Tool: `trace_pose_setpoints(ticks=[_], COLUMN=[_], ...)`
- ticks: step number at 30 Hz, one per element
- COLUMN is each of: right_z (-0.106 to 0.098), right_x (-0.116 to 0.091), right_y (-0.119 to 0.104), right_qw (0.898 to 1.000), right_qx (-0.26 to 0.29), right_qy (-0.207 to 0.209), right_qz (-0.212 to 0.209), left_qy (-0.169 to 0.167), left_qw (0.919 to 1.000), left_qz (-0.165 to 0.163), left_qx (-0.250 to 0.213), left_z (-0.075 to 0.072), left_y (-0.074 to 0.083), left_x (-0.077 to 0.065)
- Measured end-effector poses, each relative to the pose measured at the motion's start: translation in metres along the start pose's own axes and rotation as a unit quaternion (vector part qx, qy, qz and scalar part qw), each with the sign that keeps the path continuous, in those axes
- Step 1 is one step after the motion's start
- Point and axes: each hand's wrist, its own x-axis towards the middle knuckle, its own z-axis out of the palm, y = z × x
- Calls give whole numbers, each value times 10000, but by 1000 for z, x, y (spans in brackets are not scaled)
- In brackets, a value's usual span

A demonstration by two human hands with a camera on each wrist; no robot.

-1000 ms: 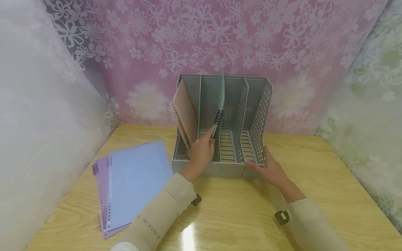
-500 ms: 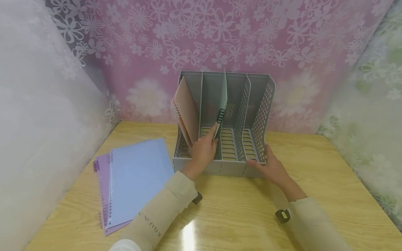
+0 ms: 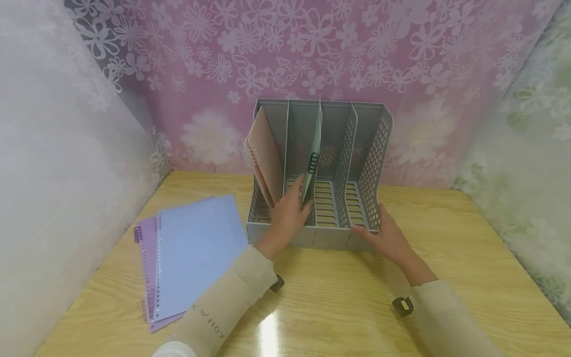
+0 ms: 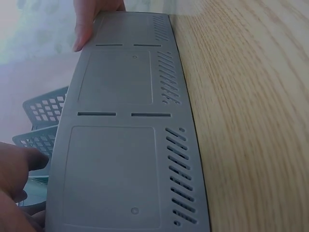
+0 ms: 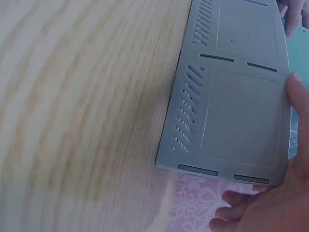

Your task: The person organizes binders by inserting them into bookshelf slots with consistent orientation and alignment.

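Note:
A grey desktop file holder (image 3: 332,239) with several upright compartments stands on the table. In its second compartment from the left, a green ring-bound notebook (image 3: 315,139) with black rings leans against the divider. My left hand (image 3: 287,218) is inside the front of that compartment; its fingers are spread beside the notebook's lower edge, the index fingertip just apart from the rings. In the left wrist view its thumb and fingers (image 4: 36,159) stand apart. My right hand (image 3: 389,241) grips the holder's front right corner, thumb on the front rim (image 5: 289,96) and fingers along the outer side.
Pinkish notebooks (image 3: 264,153) lean in the leftmost compartment. A blue notebook (image 3: 198,253) lies over a purple notebook (image 3: 148,258) on the wooden table (image 3: 330,307), left of the holder. Floral cloth (image 3: 209,54) hangs behind and at both sides.
My left index finger has come away from the notebook's rings and the hand has shifted slightly left. The green notebook stays in its compartment. My right hand keeps its place on the holder.

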Motion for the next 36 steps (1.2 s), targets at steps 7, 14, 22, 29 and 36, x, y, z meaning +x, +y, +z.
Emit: trace_pose_setpoints(ticks=[7, 14, 22, 29, 36], right_z=[1, 2, 0, 0, 23], right_x=[-2, -5, -25, -42, -42], right_y=[1, 0, -34, -70, -72], right_qw=[9985, 9885, 9295, 8950, 9124], right_qx=[-230, -717, 1024, 2059, 2369], right_qy=[437, 1290, 3331, 3542, 2753], right_qz=[-216, -333, -1208, -1764, -1888], left_qy=[0, -144, -145, -351, -202], left_qw=[9981, 9759, 9650, 9682, 9705], left_qz=[-21, -361, -389, -434, -354], left_qx=[-622, -2146, -2589, -2437, -2376], left_z=[-4, -22, -52, -71, -93], left_y=[-3, -6, -8, -31, -50], left_x=[-5, -15, -32, -42, -56])
